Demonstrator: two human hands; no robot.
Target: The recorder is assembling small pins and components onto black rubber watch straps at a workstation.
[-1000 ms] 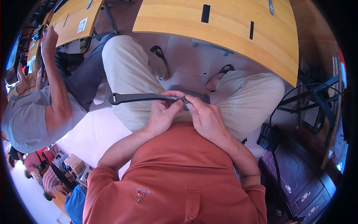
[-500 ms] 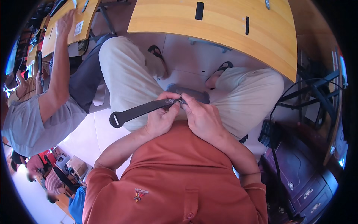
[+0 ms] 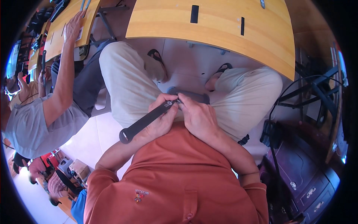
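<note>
A black strap [image 3: 148,120] with a rounded, slotted end slants over my lap, that end hanging down to the left past my left wrist. My left hand [image 3: 163,117] is closed on its upper part, thumb and fingers pinching it. Against it, my right hand [image 3: 198,116] pinches the strap's upper end between thumb and fingertips. The fingertips of both hands nearly meet there, and what lies between them is mostly hidden. Behind the hands, a dark grey rounded surface [image 3: 194,97] shows between my knees.
Ahead stands a yellow wooden table [image 3: 220,31] with two black strips [image 3: 194,14] on it. At left a co-worker in a grey shirt [image 3: 31,127] reaches over another table [image 3: 56,41]. On the right are a dark metal frame [image 3: 317,89] and a purple drawer cabinet [image 3: 294,168].
The strap's slotted end has swung downward and slightly right, so the strap slants more steeply. Both hands keep their pinch. The co-worker's arm at left has shifted a little right.
</note>
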